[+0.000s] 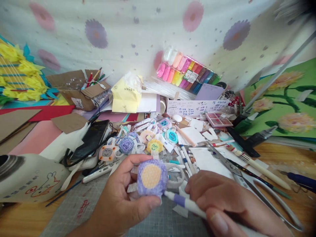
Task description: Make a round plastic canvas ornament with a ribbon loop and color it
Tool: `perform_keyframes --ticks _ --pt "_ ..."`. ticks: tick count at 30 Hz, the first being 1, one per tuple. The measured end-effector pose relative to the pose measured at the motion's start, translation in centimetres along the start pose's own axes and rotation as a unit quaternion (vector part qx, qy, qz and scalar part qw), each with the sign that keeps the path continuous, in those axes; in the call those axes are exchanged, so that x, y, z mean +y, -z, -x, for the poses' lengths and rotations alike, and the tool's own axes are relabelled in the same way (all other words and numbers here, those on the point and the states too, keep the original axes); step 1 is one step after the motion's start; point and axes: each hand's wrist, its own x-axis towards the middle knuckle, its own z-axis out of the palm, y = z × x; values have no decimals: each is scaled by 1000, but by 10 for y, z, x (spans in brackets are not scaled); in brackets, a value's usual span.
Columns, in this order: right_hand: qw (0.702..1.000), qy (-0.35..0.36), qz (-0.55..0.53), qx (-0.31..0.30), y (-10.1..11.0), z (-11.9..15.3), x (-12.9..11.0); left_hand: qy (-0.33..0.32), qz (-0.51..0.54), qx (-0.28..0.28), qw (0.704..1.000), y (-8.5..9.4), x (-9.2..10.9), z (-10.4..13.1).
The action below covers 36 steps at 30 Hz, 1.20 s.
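Between the thumb and fingers of my left hand (120, 194) is a small purple square piece with a pale orange round centre (151, 176), its face turned up toward me. My right hand (224, 197) is closed around a white marker pen with a purple band (179, 200). The pen's tip is at the lower right edge of the purple piece, touching or very close to it. A whitish ring-shaped strip (181, 171) shows just to the right of the piece. Just beyond lie several similar coloured pieces, among them a yellow one (154, 146) and a purple one (126, 145).
A grey cutting mat (74, 204) lies beneath my hands. Scissors (269, 200) rest at the right, with pens and brushes nearby. A white bottle (34, 177) lies at the left beside a black phone (92, 140). Colourful clay packs (190, 72) lean at the back.
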Motion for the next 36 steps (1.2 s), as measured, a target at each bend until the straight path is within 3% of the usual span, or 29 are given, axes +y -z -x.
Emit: perform_keyframes --ticks 4,12,19,24,29,34,36 --pt "995 -62 7 78 -9 7 2 5 -23 13 1000 -1 2 1" --pt "990 -124 -10 70 -4 5 -6 -18 -47 51 997 -3 3 5" --pt "996 -38 20 83 -10 6 -3 -33 -50 38 997 2 1 4" --pt "996 -40 71 40 -3 4 -8 -33 -41 29 998 0 1 3" --pt "994 -3 99 -39 4 0 -9 -77 -75 45 993 -5 1 2" --pt "989 84 70 97 -19 3 1 -106 -85 34 990 -4 -1 2" --pt "992 77 75 66 -18 0 -1 -109 -85 33 990 -4 -2 2"
